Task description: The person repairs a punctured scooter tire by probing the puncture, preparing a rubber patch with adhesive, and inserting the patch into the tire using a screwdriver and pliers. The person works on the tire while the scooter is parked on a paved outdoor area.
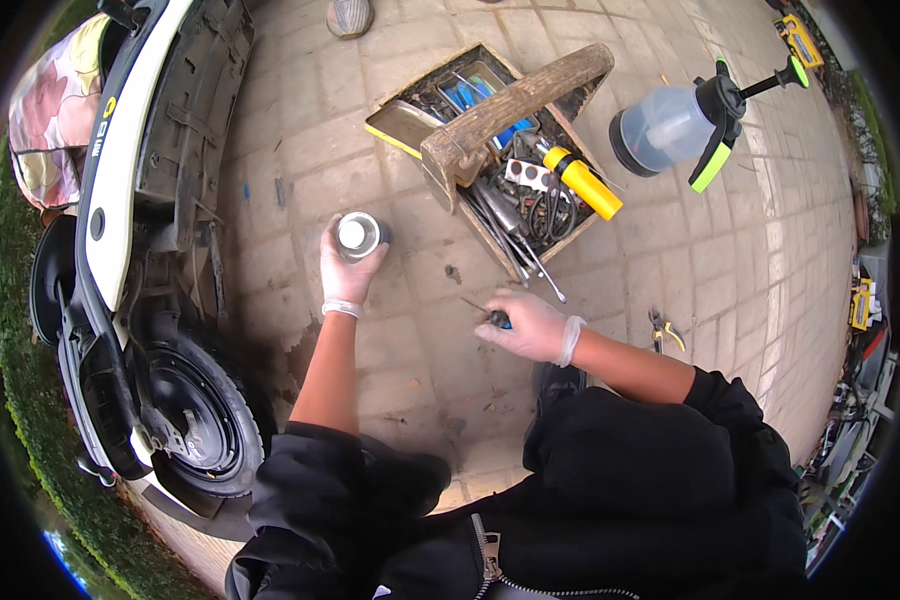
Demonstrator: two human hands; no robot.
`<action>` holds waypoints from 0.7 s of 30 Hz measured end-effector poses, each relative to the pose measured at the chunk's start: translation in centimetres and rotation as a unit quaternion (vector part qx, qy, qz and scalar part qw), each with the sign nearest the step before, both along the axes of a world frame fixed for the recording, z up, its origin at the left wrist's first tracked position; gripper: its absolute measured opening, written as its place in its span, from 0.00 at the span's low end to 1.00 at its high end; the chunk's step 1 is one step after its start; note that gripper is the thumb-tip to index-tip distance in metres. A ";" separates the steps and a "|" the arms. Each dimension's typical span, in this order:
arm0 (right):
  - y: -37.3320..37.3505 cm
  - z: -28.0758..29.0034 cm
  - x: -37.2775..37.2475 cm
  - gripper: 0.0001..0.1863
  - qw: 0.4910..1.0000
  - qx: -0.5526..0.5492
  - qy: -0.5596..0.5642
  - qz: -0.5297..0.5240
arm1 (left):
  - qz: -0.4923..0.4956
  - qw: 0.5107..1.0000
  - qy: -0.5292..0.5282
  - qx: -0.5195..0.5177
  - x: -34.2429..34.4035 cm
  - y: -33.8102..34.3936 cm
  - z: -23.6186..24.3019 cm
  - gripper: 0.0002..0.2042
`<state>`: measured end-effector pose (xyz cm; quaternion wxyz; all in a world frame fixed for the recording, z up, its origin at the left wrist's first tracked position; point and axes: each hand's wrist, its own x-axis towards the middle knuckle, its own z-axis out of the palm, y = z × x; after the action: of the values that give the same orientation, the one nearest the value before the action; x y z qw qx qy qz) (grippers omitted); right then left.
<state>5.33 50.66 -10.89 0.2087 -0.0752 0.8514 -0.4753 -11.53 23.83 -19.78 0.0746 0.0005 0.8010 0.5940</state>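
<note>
My left hand (343,272), in a thin clear glove, is wrapped round a small round metal can (362,236) with a white cap on top. Its side and base are mostly hidden from above. Further right and nearer to me, my gloved right hand (532,328) is closed on a screwdriver (497,319) with a dark and blue handle. The thin metal shaft points left, toward the can but apart from it. Beyond both hands, an open wooden toolbox (490,245) with a thick wooden handle (520,105) holds several tools and a yellow cylinder (582,183).
A white and black scooter (120,170) with its wheel (195,410) stands along the left. On the paving lie yellow-handled pliers (665,330) at right, beyond them a pump spray bottle (665,130), and a stone (350,17) at the far edge. Assorted items line the right rim.
</note>
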 end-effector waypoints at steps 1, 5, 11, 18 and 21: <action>-2.1 -1.3 -1.1 0.20 0.998 0.054 0.036 0.002 | 0.028 1.000 -0.012 0.003 0.7 -0.4 0.7 0.45; -6.6 -5.9 -4.5 0.20 0.941 0.258 0.217 0.012 | 0.119 0.992 -0.006 0.029 5.1 -3.3 3.2 0.44; -6.9 -4.3 -4.3 0.24 0.998 0.061 0.032 0.007 | 0.132 0.990 -0.036 -0.036 10.0 -4.9 3.2 0.45; -7.5 1.8 -7.3 0.31 0.981 0.089 0.169 0.037 | -0.007 0.944 0.143 -0.296 11.7 3.0 4.8 0.40; -6.6 2.3 -7.6 0.25 0.974 0.134 0.183 -0.004 | 0.019 0.944 0.097 -0.316 12.0 5.3 6.1 0.40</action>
<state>-2.24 44.08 -8.64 0.0557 -0.1289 0.9315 -0.3357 0.46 29.16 -13.64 -0.0186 0.0197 0.9508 0.3085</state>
